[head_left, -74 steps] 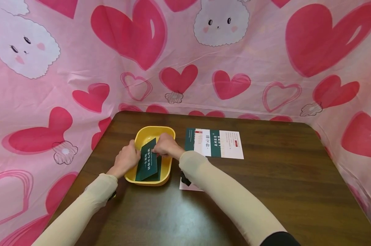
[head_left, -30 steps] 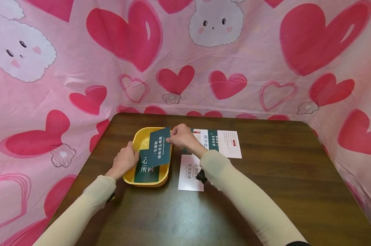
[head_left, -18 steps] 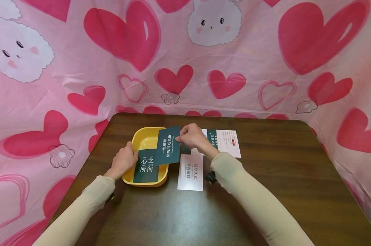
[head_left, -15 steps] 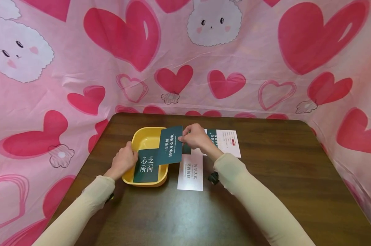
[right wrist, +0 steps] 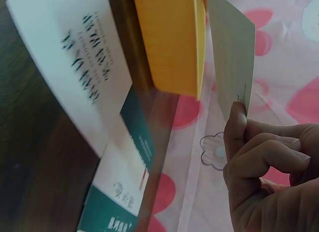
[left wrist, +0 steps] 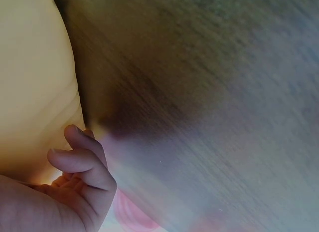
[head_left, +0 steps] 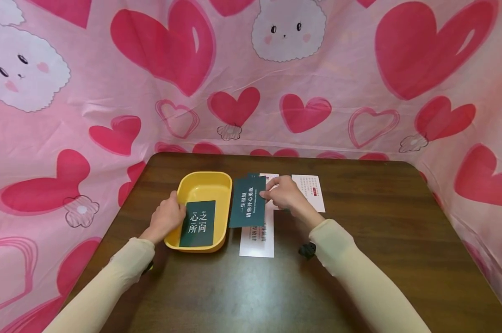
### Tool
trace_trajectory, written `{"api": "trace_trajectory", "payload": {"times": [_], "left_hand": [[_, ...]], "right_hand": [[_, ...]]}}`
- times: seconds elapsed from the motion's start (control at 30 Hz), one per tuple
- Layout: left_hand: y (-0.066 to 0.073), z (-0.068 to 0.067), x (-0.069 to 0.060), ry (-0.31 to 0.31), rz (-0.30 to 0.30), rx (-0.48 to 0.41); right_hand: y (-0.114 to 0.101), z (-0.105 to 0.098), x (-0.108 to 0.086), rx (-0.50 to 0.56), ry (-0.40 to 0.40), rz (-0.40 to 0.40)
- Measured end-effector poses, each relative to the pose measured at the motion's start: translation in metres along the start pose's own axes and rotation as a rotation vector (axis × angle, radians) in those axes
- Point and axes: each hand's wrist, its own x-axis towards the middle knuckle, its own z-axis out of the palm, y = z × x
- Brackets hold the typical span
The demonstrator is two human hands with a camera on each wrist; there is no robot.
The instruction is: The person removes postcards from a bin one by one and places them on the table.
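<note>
My left hand [head_left: 166, 217] holds the left rim of a yellow plastic basin [head_left: 202, 191]; in the left wrist view its curled fingers [left wrist: 82, 164] lie against the basin's outer wall. A dark green card [head_left: 197, 231] with white lettering lies inside the basin. With thumb and fingers, my right hand [head_left: 286, 193] pinches another dark green card [head_left: 245, 206] by its right edge. That card hangs tilted just right of the basin, above cards on the table and partly covering them. The right wrist view shows the pale back of the held card [right wrist: 232, 57].
A white card [head_left: 257, 245] lies nearest me on the brown table [head_left: 217, 286]. Behind it is a row of overlapping green and white cards, ending in a white card [head_left: 315, 189] with a red mark. A pink heart-print cloth [head_left: 342, 78] encloses the table's back and sides.
My right hand has lifted the lettered green card out of the basin and carried it right, over the table cards. The other green card in the basin is now uncovered. My left hand keeps its hold.
</note>
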Motion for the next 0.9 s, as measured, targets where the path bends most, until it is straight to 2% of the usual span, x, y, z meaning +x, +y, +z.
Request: {"api": "trace_trajectory", "payload": {"times": [0.23,0.67,0.9], "left_hand": [[0.000,0.000,0.000,0.002,0.001,0.003],[0.000,0.000,0.000,-0.001,-0.005,-0.009],[0.000,0.000,0.002,0.016,0.018,0.029]], "right_hand": [[0.020,-0.004,-0.006,0.031,-0.014,0.040],[0.055,-0.010,-0.013,0.022,-0.027,0.072],[0.071,-0.013,-0.016,0.062,-0.037,0.098]]}}
